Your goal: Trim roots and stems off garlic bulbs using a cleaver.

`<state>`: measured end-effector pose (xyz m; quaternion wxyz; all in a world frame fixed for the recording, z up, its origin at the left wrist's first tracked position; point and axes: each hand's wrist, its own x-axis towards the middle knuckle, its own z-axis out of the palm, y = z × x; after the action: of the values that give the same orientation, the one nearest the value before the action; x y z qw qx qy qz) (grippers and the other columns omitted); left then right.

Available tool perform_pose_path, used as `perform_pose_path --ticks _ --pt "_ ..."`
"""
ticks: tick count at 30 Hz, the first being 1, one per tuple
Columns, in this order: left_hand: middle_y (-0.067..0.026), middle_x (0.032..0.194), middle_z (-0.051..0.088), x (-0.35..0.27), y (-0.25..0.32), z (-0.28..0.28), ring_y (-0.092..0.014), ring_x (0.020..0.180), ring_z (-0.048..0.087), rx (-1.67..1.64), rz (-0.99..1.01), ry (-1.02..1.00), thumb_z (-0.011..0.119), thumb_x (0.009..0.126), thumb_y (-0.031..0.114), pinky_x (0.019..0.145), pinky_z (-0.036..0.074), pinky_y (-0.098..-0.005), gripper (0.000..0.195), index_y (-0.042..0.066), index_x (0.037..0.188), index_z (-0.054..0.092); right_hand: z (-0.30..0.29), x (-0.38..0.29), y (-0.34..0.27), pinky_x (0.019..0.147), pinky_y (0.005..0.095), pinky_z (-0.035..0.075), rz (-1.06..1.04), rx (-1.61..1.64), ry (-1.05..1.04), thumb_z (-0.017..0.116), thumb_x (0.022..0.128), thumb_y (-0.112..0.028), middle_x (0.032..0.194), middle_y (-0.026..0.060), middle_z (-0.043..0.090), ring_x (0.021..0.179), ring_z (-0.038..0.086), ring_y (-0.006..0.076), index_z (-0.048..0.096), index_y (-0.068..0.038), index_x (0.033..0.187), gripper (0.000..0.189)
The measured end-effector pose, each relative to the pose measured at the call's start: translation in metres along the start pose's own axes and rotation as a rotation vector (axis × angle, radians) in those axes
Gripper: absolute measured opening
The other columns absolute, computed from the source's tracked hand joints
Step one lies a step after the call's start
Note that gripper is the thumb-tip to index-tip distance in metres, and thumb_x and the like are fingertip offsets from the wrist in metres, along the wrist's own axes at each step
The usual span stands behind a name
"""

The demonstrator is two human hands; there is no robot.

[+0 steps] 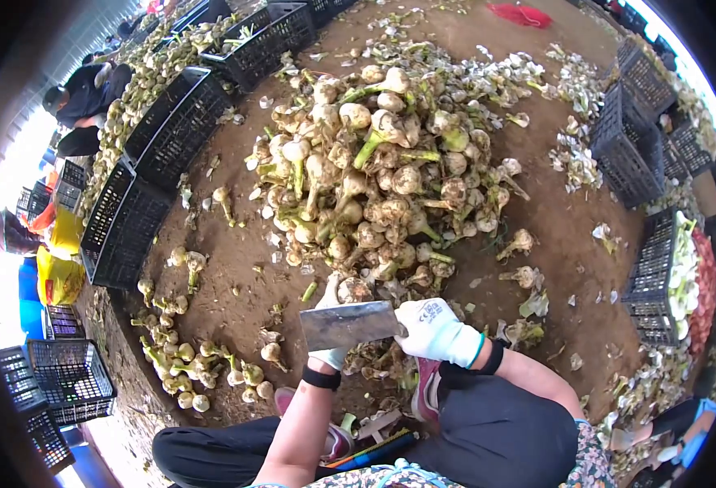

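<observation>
My right hand (434, 329), in a white work glove, is closed round the handle end of a cleaver with a broad, dirt-smeared metal blade (350, 326). The blade lies across the view above my left hand (331, 354), also gloved, and hides most of it. Just beyond the blade a bulb of garlic (354, 290) shows at the fingertips of my left hand, which seem to be round it. In front of both hands rises a big heap of garlic bulbs (388, 183) with green stem stubs and soil on their roots.
Loose trimmed bulbs (184, 366) lie on the dirt ground at the left. Black plastic crates (181, 122) line the left, with more garlic and a crouching person (89, 91) behind. Other crates (626, 143) stand at the right among peelings. A red mesh bag (519, 14) lies at the far side.
</observation>
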<state>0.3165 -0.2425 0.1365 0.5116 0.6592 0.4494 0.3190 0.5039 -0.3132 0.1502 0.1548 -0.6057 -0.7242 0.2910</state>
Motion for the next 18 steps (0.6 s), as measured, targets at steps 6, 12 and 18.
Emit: perform_pose_path --ticks 6,12,18 --pt "-0.0082 0.107 0.061 0.000 -0.009 0.006 -0.018 0.099 0.058 -0.103 -0.117 -0.007 0.062 0.090 0.022 0.091 0.046 -0.0315 0.048 0.001 0.130 0.046 -0.003 0.001 -0.001 0.069 0.0456 0.052 -0.016 -0.045 -0.048 0.062 0.074 -0.028 0.083 0.0176 0.066 0.079 0.066 0.0370 0.066 -0.006 0.085 0.025" --pt "0.0001 0.081 0.062 -0.004 -0.012 0.005 -0.010 0.077 0.058 -0.013 -0.042 -0.056 0.068 0.085 0.015 0.077 0.048 -0.0248 0.059 -0.001 0.135 0.041 0.001 0.003 0.009 0.071 0.0441 0.052 0.052 -0.037 -0.172 0.061 0.073 -0.026 0.085 0.0176 0.067 0.080 0.066 0.0355 0.068 -0.006 0.084 0.024" --pt "-0.0081 0.087 0.068 -0.012 0.018 -0.006 -0.012 0.075 0.065 0.268 -0.014 -0.017 0.083 0.069 0.021 0.071 0.054 -0.0287 0.052 0.004 0.112 0.060 0.026 0.019 0.032 0.070 0.0450 0.054 0.197 -0.105 -0.091 0.057 0.075 -0.025 0.076 0.0213 0.067 0.074 0.067 0.0368 0.070 -0.006 0.073 0.024"
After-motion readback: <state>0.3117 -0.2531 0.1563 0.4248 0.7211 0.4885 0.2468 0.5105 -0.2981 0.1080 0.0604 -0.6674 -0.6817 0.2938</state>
